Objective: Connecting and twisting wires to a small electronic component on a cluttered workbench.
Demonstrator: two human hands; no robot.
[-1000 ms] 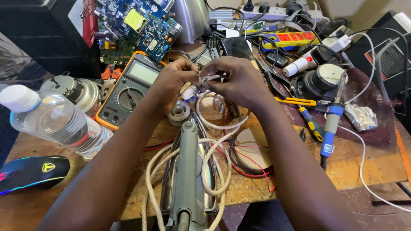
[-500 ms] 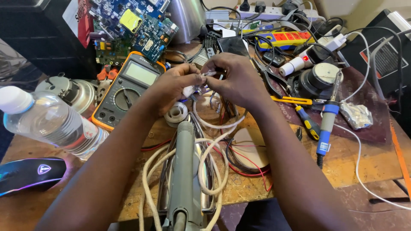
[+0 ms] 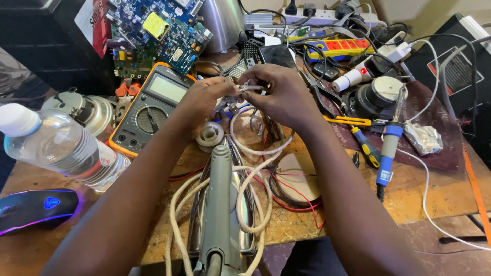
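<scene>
My left hand (image 3: 202, 99) and my right hand (image 3: 281, 94) meet above the middle of a cluttered wooden bench (image 3: 440, 197). Between their fingertips they pinch a small metal part (image 3: 240, 92) with thin wires on it. Right below the hands lie a small white spool (image 3: 209, 137) and loops of white cable (image 3: 245, 199). A grey soldering tool (image 3: 220, 204) lies lengthwise near me, under the cable.
A yellow-framed multimeter (image 3: 151, 105) lies left of the hands, a clear water bottle (image 3: 56, 145) and a lit computer mouse (image 3: 36, 209) farther left. Circuit boards (image 3: 158, 30) stand behind. A blue-handled soldering iron (image 3: 388, 145), screwdrivers (image 3: 363, 145) and a power strip (image 3: 340, 48) lie right.
Both hands have stayed together on the small part, shifting slightly up in the view; the fingers have adjusted their pinch.
</scene>
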